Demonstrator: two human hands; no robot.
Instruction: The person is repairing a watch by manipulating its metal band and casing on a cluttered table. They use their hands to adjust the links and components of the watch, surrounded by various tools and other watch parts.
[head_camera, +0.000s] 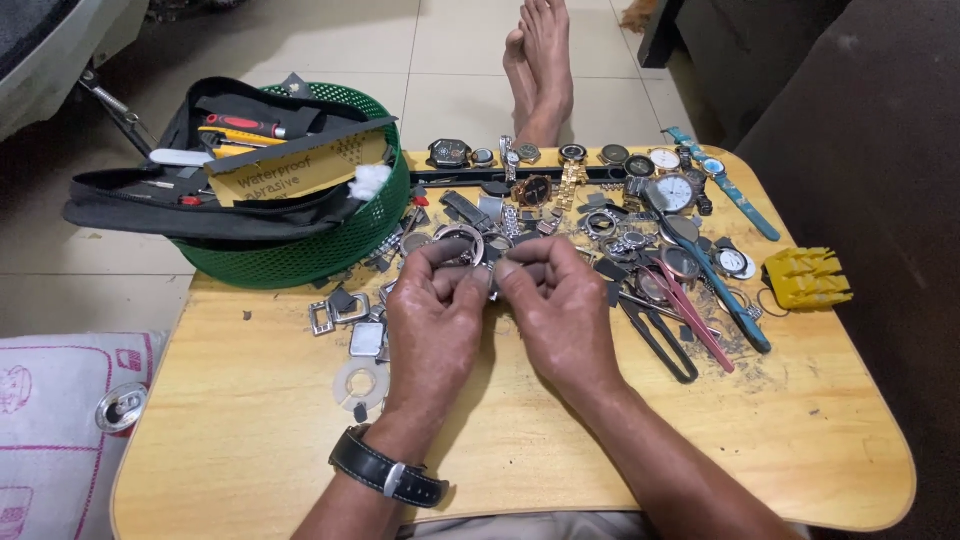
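While pinched between both hands (500, 310), watch case (462, 243) ring-face up.

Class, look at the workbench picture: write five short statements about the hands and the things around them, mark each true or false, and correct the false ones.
1. Both hands, left hand and right hand, pinch one small round metal watch case. True.
2. The black leather wristwatch strap is on the right wrist. False: the left.
3. The green plastic mesh basket stands at the wooden table's far left. True.
4. The yellow plastic toothed block lies inside the basket. False: at the table's right edge.
5. The pink-handled tweezers are in a hand. False: they lie on the table.
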